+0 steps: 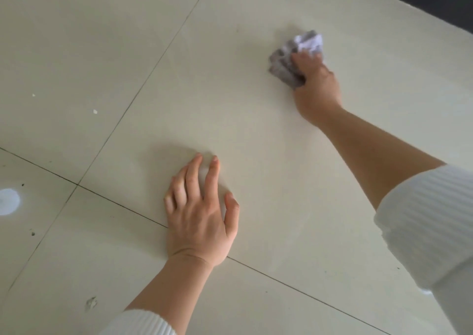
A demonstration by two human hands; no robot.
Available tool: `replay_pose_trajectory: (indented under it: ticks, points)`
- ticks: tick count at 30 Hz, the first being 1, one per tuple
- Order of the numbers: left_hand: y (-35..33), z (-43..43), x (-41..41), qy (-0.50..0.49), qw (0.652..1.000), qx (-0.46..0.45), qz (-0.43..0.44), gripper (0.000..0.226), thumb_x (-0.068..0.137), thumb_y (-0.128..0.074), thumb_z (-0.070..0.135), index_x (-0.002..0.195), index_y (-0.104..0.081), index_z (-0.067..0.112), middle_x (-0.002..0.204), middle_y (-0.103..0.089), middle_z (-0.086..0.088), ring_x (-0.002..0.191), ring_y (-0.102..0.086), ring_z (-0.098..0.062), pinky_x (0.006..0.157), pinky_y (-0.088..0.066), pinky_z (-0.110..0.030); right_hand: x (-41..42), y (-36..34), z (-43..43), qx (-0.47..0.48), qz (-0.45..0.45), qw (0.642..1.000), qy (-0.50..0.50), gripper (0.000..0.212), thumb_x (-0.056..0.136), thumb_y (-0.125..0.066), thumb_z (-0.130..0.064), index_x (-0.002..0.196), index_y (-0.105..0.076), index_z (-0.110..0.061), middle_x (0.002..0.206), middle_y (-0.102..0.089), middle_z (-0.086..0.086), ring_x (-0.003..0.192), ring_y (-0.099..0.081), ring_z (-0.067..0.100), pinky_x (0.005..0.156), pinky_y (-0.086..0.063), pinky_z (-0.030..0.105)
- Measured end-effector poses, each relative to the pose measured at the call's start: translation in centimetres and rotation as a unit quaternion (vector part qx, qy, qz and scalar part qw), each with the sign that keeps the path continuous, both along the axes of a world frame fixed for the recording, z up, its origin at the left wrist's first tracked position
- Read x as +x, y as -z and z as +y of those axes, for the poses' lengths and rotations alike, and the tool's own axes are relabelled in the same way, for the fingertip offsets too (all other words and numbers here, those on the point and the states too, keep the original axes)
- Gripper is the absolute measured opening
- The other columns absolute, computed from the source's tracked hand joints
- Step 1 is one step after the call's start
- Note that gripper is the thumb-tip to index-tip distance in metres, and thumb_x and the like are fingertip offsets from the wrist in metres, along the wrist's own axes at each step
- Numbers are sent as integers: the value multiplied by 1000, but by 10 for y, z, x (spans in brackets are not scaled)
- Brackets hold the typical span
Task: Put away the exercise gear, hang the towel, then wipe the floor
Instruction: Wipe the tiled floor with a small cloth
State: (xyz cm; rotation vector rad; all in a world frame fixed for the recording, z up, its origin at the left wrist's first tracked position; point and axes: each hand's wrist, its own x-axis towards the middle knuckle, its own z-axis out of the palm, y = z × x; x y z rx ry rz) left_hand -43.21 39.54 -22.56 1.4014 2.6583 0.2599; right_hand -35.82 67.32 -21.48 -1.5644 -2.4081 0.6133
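You are on the last step, by the look of it: no exercise gear or towel shows in this view, so whether those are put away cannot be told from here. Your right hand [316,86], out at one o'clock, has its fingers curled round a crumpled cloth [282,65] and presses it onto the floor [230,119]. The cloth is soft and bunched into folds, grey on one side and pale white-lilac at the top. Your left hand [199,217], at six o'clock, lies spread and flat on the tile, holding nothing and seemingly bracing you.

The floor is large, smooth, cream tiles with a faint sheen, split by thin dark grout lines [122,204]. Wiping seems unfinished: small white specks [95,111] sit at nine o'clock, dark flecks lie near eight o'clock, and a grey scuff [91,303] marks the tile at seven o'clock, all well apart from the cloth. Both ribbed white sleeves [422,222] are pushed up.
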Motion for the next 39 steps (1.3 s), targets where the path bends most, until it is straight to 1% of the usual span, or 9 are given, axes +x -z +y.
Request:
replay_pose_trajectory:
  ticks: [5, 8, 10, 13, 16, 19, 24, 33, 39]
  points:
    - [1, 0, 0, 0, 1000, 2, -1, 61, 84, -39, 41, 141, -43, 19, 147, -38, -10, 127, -37, -32, 98, -30, -44, 25, 3, -80, 25, 40, 969, -243, 68, 76, -27, 3, 136, -53, -15, 147, -43, 2, 141, -30, 19, 116, -24, 29]
    - [2, -1, -1, -3, 1000, -1, -6, 62, 84, -38, 41, 142, -42, 20, 147, -38, -9, 127, -36, -32, 98, -30, -44, 70, 4, -108, 41, -4, 933, -356, 68, 77, -37, 11, 138, -51, -15, 149, -42, -2, 142, -31, 18, 115, -30, 32]
    - [2, -1, -2, -1, 1000, -4, -6, 61, 84, -38, 41, 142, -42, 20, 147, -38, -9, 127, -37, -32, 98, -31, -44, 93, 6, -95, 54, -9, 948, -312, 71, 73, -35, 12, 137, -52, -13, 148, -42, 0, 141, -33, 19, 116, -26, 27]
    - [2, 0, -3, 5, 1000, 2, -10, 61, 84, -38, 42, 141, -41, 21, 146, -39, -8, 128, -37, -31, 98, -29, -42, 93, 5, -52, 43, 36, 998, -42, 68, 76, -38, 15, 137, -50, -12, 150, -39, 6, 141, -32, 26, 114, -21, 22]
    - [3, 1, -2, 10, 1000, 5, -14, 60, 84, -37, 42, 141, -41, 21, 147, -38, -8, 128, -37, -29, 97, -27, -40, 56, 3, -30, 9, 5, 995, 99, 60, 82, -39, 8, 136, -50, -17, 151, -37, 1, 140, -31, 27, 103, -32, 27]
    - [4, -1, -2, 13, 1000, 7, -10, 60, 85, -38, 42, 141, -42, 21, 147, -38, -7, 128, -36, -29, 97, -29, -40, 24, 6, -47, 15, 42, 998, 34, 52, 87, -43, 0, 133, -53, -22, 148, -41, 4, 138, -35, 27, 104, -36, 33]
    - [7, -2, -2, 12, 1000, 20, -12, 58, 87, -38, 39, 142, -40, 21, 149, -36, -7, 129, -35, -28, 100, -31, -43, 35, 9, -119, 22, 50, 992, -113, 76, 73, -38, 16, 141, -47, -18, 152, -35, -3, 145, -22, 17, 114, -11, 18]
    - [4, -13, -14, 89, 987, 89, -97, 51, 95, -32, 19, 142, -35, 1, 154, -28, -14, 141, -21, -28, 118, -14, -36, 78, 13, -243, 3, 65, 984, -166, 78, 74, -32, 17, 142, -46, -19, 151, -37, -6, 145, -21, 16, 116, -26, 46]
    - [1, -57, -12, 158, 980, 29, -115, 55, 100, -32, 17, 150, -16, 1, 160, -9, -13, 149, -2, -25, 119, -1, -34, 126, 13, -353, 31, 30, 961, -275, 79, 69, -32, 10, 140, -47, -22, 152, -35, -8, 145, -20, 14, 115, -27, 40]
